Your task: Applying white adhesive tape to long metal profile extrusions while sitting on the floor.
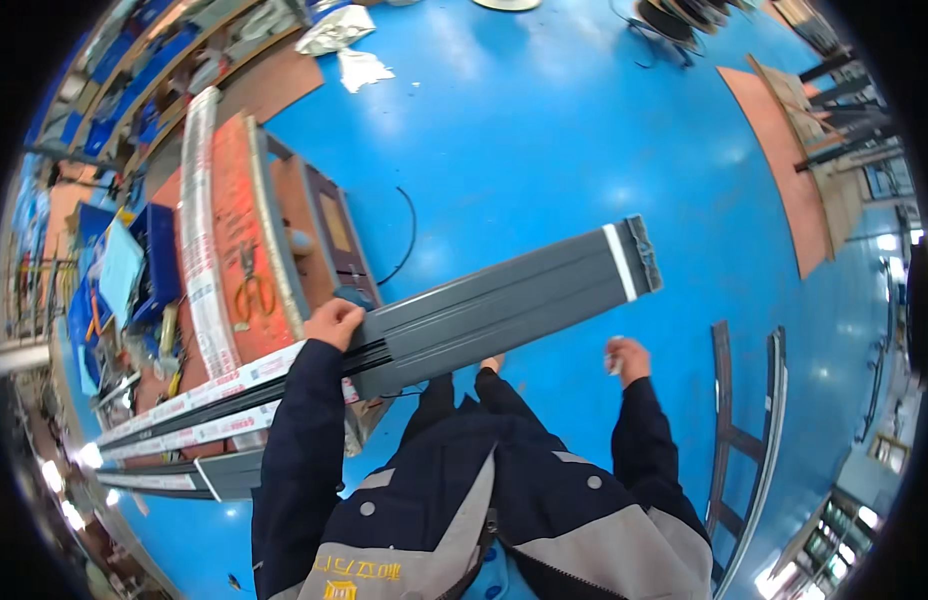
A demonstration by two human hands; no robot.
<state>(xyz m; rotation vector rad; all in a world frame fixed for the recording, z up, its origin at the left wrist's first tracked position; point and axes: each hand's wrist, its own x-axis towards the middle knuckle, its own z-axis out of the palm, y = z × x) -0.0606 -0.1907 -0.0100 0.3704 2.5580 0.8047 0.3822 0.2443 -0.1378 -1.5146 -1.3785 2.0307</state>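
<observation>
A long bundle of dark grey flat profiles slants across in front of me, from the lower left to the middle right. A white band goes round it near its far right end, which looks wrapped in crumpled film. My left hand is closed on the bundle's upper edge, where strips with white printed film run off to the left. Out to the right of the bundle, my right hand is held apart from it, fingers curled around something small and whitish that I cannot make out.
To the left stands a bench with a worn orange top, bearing scissors and a white-wrapped length. Beyond are blue bins. A black cable lies on the blue floor. On the right are a metal frame and a leaning board.
</observation>
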